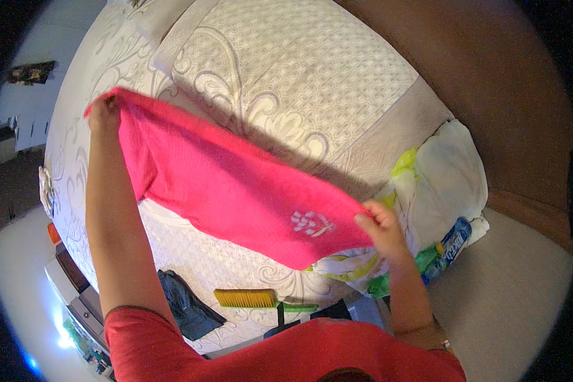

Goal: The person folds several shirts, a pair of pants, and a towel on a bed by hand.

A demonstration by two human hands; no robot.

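Note:
A pink cloth [210, 181] with a small white printed or stitched motif is stretched between my hands above a patterned mattress [286, 62]. My left hand [104, 112] grips its far left end, the fingers partly hidden behind the fabric. At the opposite end, my right hand [379, 224] pinches the edge near the motif. The cloth's upper edge is pulled fairly taut, while its lower side hangs in loose folds. Whether it is a garment or a towel, I cannot tell.
Close to my body lie dark folded fabric [186, 303] and a brush with yellow bristles [246, 298] and a green handle. Right of my right hand are a white and yellow-green cloth bundle [434, 176] and a blue-and-green package [453, 241] bearing writing. A brown headboard or panel [515, 119] borders the mattress.

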